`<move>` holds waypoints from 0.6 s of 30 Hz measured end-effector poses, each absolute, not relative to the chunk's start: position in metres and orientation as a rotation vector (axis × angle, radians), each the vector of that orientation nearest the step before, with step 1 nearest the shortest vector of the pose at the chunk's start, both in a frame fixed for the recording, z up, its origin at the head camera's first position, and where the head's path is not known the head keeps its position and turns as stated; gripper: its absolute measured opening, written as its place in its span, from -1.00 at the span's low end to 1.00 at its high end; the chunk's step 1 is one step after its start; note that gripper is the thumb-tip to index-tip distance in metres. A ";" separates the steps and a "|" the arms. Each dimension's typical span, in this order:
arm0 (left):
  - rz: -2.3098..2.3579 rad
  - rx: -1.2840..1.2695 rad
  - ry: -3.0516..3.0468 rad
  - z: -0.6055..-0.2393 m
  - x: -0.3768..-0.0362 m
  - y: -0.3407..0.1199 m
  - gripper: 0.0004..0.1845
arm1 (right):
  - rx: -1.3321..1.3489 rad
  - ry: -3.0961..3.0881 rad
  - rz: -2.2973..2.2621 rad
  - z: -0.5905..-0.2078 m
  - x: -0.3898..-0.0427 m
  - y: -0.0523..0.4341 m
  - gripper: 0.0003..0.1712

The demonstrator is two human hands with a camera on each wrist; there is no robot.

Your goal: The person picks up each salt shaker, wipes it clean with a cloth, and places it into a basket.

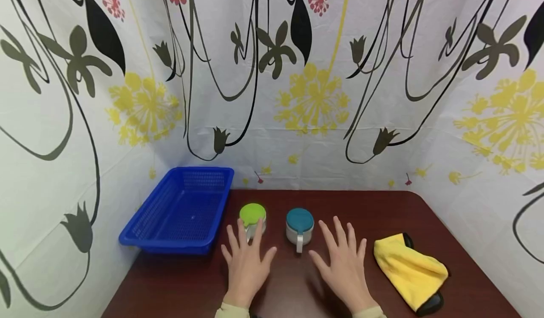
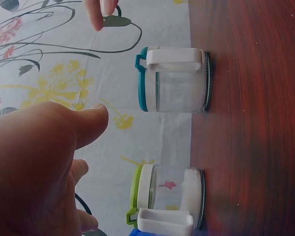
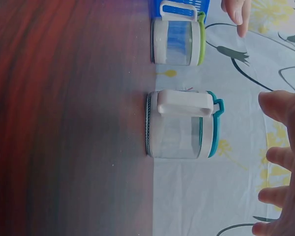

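Both hands hover over the table with fingers spread and nothing held. My left hand [image 1: 247, 266] is nearest a clear jar with a green lid [image 1: 252, 212] and a white handle; its fingertips overlap the jar in the head view. My right hand [image 1: 345, 266] is just right of a second clear jar, with a teal lid [image 1: 300, 219] and a white handle [image 1: 299, 243] facing me. Side-on in the left wrist view, the teal-lidded jar [image 2: 179, 91] and green-lidded jar [image 2: 169, 189] stand upright, lids closed, apart from each other.
A blue plastic basket [image 1: 170, 247] stands at the table's left. Over on the right lies a yellow cloth [image 1: 410, 268] with black parts at its ends. The dark red-brown table [image 1: 340, 200] meets a white flower-patterned curtain [image 1: 263, 110] at the back and sides.
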State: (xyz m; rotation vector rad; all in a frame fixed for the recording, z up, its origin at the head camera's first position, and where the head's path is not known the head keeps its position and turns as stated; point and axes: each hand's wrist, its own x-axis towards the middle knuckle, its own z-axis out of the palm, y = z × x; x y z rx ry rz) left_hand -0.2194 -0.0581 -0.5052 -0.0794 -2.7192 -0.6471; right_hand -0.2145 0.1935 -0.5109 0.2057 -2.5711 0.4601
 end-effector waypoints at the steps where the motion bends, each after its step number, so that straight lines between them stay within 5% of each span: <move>1: -0.645 -0.083 -2.716 -0.505 -0.220 -0.058 -0.12 | 0.202 -2.571 0.461 -0.511 -0.215 0.194 -0.05; 11: -0.945 -0.015 -2.540 -0.496 -0.221 -0.061 -0.16 | 0.208 -2.591 0.616 -0.507 -0.215 0.203 -0.09; 18: -1.127 0.054 -2.444 -0.497 -0.231 -0.062 -0.27 | 0.383 -2.641 0.639 -0.492 -0.227 0.255 -0.16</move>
